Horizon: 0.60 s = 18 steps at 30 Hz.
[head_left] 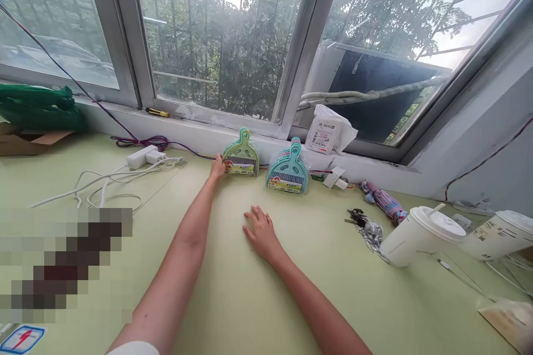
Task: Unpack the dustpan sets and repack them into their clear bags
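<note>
My left hand (219, 167) is closed on the left edge of a green dustpan-and-brush set (242, 151), wrapped in clear plastic, which stands upright against the wall below the window. Beside it on the right leans a stack of similar packaged dustpan-and-brush sets (288, 169), a blue-green one in front, with pink and other edges showing behind. My right hand (262, 231) lies palm down on the pale green tabletop (245, 299), fingers spread, holding nothing. It is nearest to the stack but apart from it.
A white power strip (141, 157) with cables lies at left, near a cardboard box (29, 143) and green bag (39, 106). A screwdriver (157, 112) and white package (327, 133) rest on the sill. Right: folded umbrella (385, 199), keys (357, 216), lidded cups (416, 238).
</note>
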Each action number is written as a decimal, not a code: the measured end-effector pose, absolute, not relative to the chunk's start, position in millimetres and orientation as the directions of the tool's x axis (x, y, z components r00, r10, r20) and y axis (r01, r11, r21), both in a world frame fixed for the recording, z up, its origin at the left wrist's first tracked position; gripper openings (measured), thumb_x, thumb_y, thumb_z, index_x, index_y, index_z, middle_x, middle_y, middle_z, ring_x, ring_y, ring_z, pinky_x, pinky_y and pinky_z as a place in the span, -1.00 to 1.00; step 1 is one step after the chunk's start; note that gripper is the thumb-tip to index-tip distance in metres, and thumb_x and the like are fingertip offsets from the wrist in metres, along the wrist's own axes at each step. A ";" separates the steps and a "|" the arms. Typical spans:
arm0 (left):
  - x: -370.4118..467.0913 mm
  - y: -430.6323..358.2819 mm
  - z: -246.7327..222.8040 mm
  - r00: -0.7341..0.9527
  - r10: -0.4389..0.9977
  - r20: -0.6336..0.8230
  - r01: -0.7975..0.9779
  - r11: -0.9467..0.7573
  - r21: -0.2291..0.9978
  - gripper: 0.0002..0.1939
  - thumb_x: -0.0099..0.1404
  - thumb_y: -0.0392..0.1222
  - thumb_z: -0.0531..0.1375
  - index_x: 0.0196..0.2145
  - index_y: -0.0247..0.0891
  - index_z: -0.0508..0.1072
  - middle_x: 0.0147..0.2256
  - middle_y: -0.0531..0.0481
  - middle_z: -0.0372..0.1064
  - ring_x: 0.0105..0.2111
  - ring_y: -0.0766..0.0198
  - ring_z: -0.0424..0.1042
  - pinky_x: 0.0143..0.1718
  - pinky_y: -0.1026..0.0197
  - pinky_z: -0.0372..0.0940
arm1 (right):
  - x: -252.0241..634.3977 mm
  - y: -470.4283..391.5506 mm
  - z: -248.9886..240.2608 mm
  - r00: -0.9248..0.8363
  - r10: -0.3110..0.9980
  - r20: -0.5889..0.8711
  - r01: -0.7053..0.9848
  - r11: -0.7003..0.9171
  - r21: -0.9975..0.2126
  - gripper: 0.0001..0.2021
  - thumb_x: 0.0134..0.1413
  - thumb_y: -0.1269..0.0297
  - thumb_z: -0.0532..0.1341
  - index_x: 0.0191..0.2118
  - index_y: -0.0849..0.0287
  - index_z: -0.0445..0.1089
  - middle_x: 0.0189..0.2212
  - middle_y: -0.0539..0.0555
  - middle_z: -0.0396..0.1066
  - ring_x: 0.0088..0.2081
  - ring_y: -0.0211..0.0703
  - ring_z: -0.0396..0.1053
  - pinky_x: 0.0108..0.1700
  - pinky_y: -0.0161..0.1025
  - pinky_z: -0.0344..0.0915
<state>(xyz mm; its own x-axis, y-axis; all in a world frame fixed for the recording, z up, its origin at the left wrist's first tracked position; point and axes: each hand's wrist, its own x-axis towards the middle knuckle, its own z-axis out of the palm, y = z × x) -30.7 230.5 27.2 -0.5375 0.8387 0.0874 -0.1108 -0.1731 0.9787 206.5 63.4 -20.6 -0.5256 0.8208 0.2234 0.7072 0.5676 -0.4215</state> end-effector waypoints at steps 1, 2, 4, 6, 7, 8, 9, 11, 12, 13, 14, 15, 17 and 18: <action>-30.9 226.0 31.2 -0.540 0.839 0.068 -0.134 -0.165 0.977 -0.83 0.21 -0.32 0.19 -0.23 -0.23 0.29 -0.45 0.05 0.37 -0.39 0.29 0.41 -0.29 0.20 0.33 | 206.8 63.8 -20.8 -0.527 0.820 0.222 0.704 0.568 -0.426 -0.61 0.24 0.16 0.02 0.14 0.08 0.24 0.29 0.15 0.05 0.35 -0.04 -0.12 0.31 0.09 -0.16; -31.9 220.5 35.5 -0.536 0.843 0.049 -0.145 -0.148 0.978 -0.84 0.21 -0.35 0.18 -0.23 -0.25 0.31 -0.47 0.05 0.36 -0.42 0.30 0.41 -0.30 0.21 0.33 | 207.0 64.1 -21.1 -0.528 0.820 0.222 0.702 0.568 -0.430 -0.61 0.24 0.16 0.02 0.14 0.09 0.25 0.29 0.15 0.05 0.35 -0.04 -0.12 0.31 0.09 -0.16; -35.4 206.1 44.2 -0.516 0.856 0.015 -0.153 -0.109 0.982 -0.87 0.21 -0.38 0.16 -0.26 -0.28 0.34 -0.49 0.03 0.36 -0.44 0.31 0.41 -0.30 0.19 0.35 | 207.2 64.2 -21.1 -0.521 0.823 0.228 0.705 0.565 -0.428 -0.62 0.23 0.17 0.02 0.12 0.12 0.26 0.29 0.17 0.05 0.34 -0.03 -0.12 0.31 0.08 -0.15; -38.4 185.9 50.9 -0.506 0.862 -0.006 -0.159 -0.086 0.983 -0.91 0.22 -0.37 0.14 -0.28 -0.30 0.35 -0.49 0.01 0.37 -0.43 0.30 0.43 -0.29 0.17 0.38 | 207.6 62.5 -19.7 -0.498 0.827 0.260 0.715 0.561 -0.418 -0.61 0.22 0.22 0.04 0.12 0.17 0.26 0.28 0.22 0.06 0.33 -0.01 -0.08 0.29 0.05 -0.08; -38.7 173.2 52.9 -0.505 0.863 -0.012 -0.165 -0.082 0.983 -0.91 0.23 -0.35 0.14 -0.26 -0.30 0.34 -0.47 0.00 0.38 -0.42 0.30 0.44 -0.29 0.15 0.39 | 208.1 60.4 -18.2 -0.480 0.826 0.296 0.716 0.564 -0.411 -0.59 0.20 0.26 0.05 0.15 0.21 0.23 0.28 0.25 0.05 0.32 -0.01 -0.06 0.28 0.02 -0.03; -37.8 158.8 53.7 -0.491 0.871 -0.020 -0.188 -0.084 0.979 -0.88 0.23 -0.33 0.14 -0.23 -0.29 0.33 -0.43 -0.01 0.40 -0.40 0.29 0.45 -0.28 0.12 0.41 | 209.1 57.3 -16.1 -0.459 0.817 0.351 0.712 0.574 -0.405 -0.55 0.19 0.30 0.05 0.19 0.24 0.18 0.29 0.27 0.02 0.32 -0.02 -0.05 0.26 -0.01 0.02; -35.4 142.9 53.4 -0.458 0.888 -0.024 -0.226 -0.091 0.970 -0.82 0.23 -0.31 0.16 -0.19 -0.28 0.31 -0.38 -0.03 0.42 -0.37 0.27 0.46 -0.27 0.08 0.43 | 210.6 53.2 -13.5 -0.436 0.795 0.422 0.701 0.594 -0.395 -0.51 0.19 0.32 0.04 0.23 0.26 0.11 0.30 0.28 -0.04 0.32 -0.03 -0.05 0.24 -0.04 0.05; -25.3 108.5 49.5 -0.344 0.939 -0.013 -0.319 -0.104 0.942 -0.71 0.17 -0.31 0.21 -0.13 -0.28 0.28 -0.28 -0.08 0.44 -0.29 0.21 0.48 -0.23 0.00 0.45 | 214.8 42.3 -7.2 -0.386 0.722 0.574 0.677 0.644 -0.355 -0.49 0.22 0.36 -0.02 0.28 0.26 0.02 0.34 0.26 -0.13 0.34 -0.05 -0.13 0.25 -0.03 0.03; -17.6 91.1 46.1 -0.276 0.961 0.000 -0.363 -0.104 0.926 -0.66 0.14 -0.33 0.23 -0.12 -0.28 0.27 -0.24 -0.10 0.44 -0.25 0.18 0.48 -0.21 -0.03 0.45 | 217.3 35.8 -3.8 -0.373 0.680 0.631 0.663 0.671 -0.331 -0.51 0.24 0.37 -0.06 0.27 0.24 0.03 0.34 0.23 -0.12 0.35 -0.07 -0.17 0.27 -0.01 -0.02; -8.4 74.7 41.8 -0.215 0.977 0.013 -0.391 -0.098 0.915 -0.62 0.10 -0.36 0.24 -0.11 -0.29 0.27 -0.21 -0.12 0.44 -0.22 0.16 0.47 -0.18 -0.05 0.45 | 219.8 28.8 -0.3 -0.381 0.639 0.668 0.644 0.702 -0.305 -0.53 0.25 0.37 -0.09 0.26 0.21 0.06 0.33 0.20 -0.08 0.36 -0.09 -0.19 0.29 0.00 -0.06; 2.0 59.8 36.7 -0.175 0.984 0.018 -0.404 -0.089 0.910 -0.59 0.07 -0.38 0.25 -0.11 -0.29 0.27 -0.20 -0.12 0.44 -0.20 0.15 0.47 -0.17 -0.05 0.45 | 222.1 21.8 2.9 -0.406 0.603 0.686 0.619 0.734 -0.279 -0.56 0.27 0.36 -0.11 0.24 0.19 0.10 0.31 0.18 -0.03 0.36 -0.11 -0.19 0.30 0.01 -0.09; 13.0 46.9 31.0 -0.144 0.989 0.028 -0.415 -0.086 0.906 -0.57 0.06 -0.38 0.25 -0.09 -0.28 0.27 -0.19 -0.11 0.43 -0.19 0.14 0.47 -0.16 -0.05 0.45 | 224.0 14.8 5.7 -0.439 0.575 0.691 0.594 0.763 -0.257 -0.57 0.27 0.35 -0.12 0.22 0.17 0.14 0.30 0.16 0.02 0.35 -0.12 -0.18 0.31 0.02 -0.12; 34.2 27.8 18.5 -0.096 0.994 0.050 -0.430 -0.087 0.899 -0.51 0.05 -0.37 0.26 -0.05 -0.25 0.24 -0.17 -0.08 0.43 -0.18 0.14 0.46 -0.13 -0.05 0.44 | 226.4 2.5 9.5 -0.504 0.541 0.673 0.550 0.802 -0.232 -0.58 0.29 0.31 -0.12 0.20 0.13 0.18 0.25 0.12 0.11 0.33 -0.13 -0.10 0.31 0.01 -0.14; 43.3 21.5 12.3 -0.093 0.994 0.058 -0.433 -0.093 0.897 -0.49 0.05 -0.36 0.26 -0.04 -0.23 0.23 -0.17 -0.07 0.43 -0.17 0.15 0.46 -0.11 -0.04 0.43 | 227.1 -2.4 10.1 -0.527 0.538 0.658 0.538 0.811 -0.232 -0.59 0.30 0.29 -0.13 0.18 0.12 0.20 0.21 0.12 0.18 0.30 -0.13 -0.02 0.31 0.00 -0.15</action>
